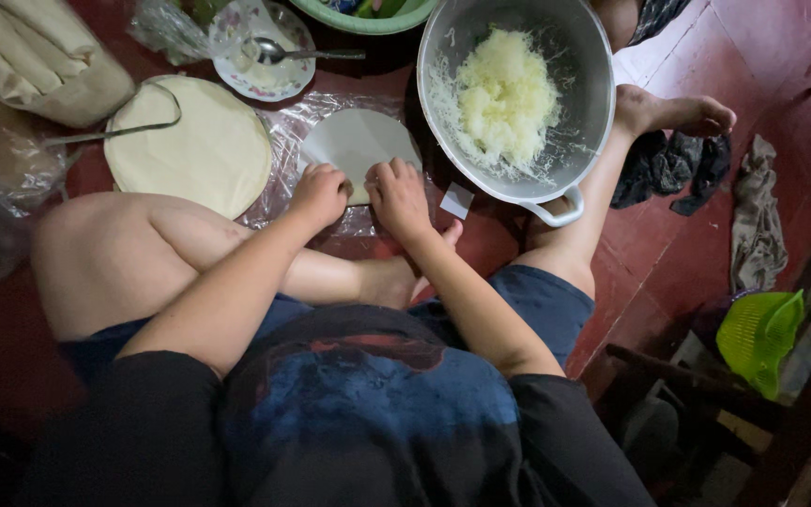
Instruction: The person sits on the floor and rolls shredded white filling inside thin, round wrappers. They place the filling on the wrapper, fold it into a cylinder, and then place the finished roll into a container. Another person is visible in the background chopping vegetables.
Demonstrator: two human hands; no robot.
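- Left hand (318,194) and right hand (398,195) sit side by side, fingers curled down onto the near edge of a thin, round, pale wrapper sheet (357,143).
- The wrapper lies flat on clear plastic film (283,141) on the red floor (762,56).
- Just beside it stands a metal bowl of shredded white filling (507,94); a stack of round wrappers (190,150) lies left.

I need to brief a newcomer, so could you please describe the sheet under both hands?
Left of the big metal bowl of shredded filling, on clear plastic film, lies a thin pale round wrapper sheet. Unlike the cream stack of wrappers beside it, it is single and greyish.
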